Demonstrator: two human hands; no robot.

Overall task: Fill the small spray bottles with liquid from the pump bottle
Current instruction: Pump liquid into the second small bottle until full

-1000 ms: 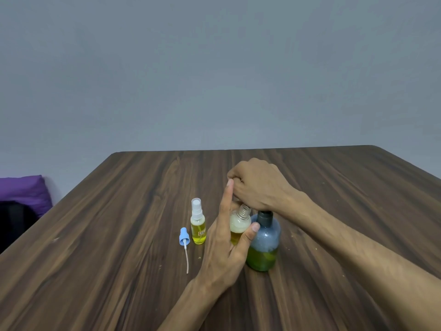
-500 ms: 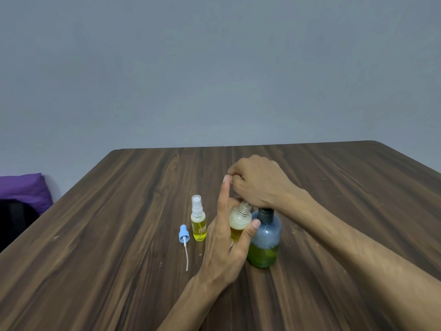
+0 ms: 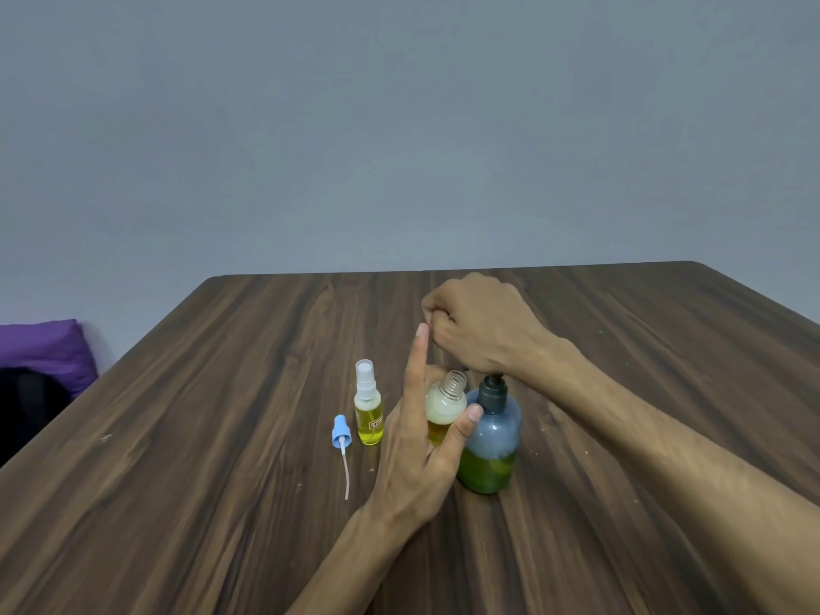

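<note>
Two bare forearms are seen, with no sleeve reaching the wrists. The left hand (image 3: 415,441) and right hand (image 3: 477,328) are ungloved; short, unpainted fingernails are shown.

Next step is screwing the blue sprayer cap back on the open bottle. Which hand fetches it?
Left, probably. The blue sprayer cap with dip tube lies left of the left hand, though that hand holds the open small bottle. The right hand sits over the dark-capped pump bottle, farther away.

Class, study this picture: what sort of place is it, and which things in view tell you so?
Probably a plain room at home, not a workshop. The clues: a bare wooden table against an unadorned grey wall, and a purple cushion off its left edge.
</note>
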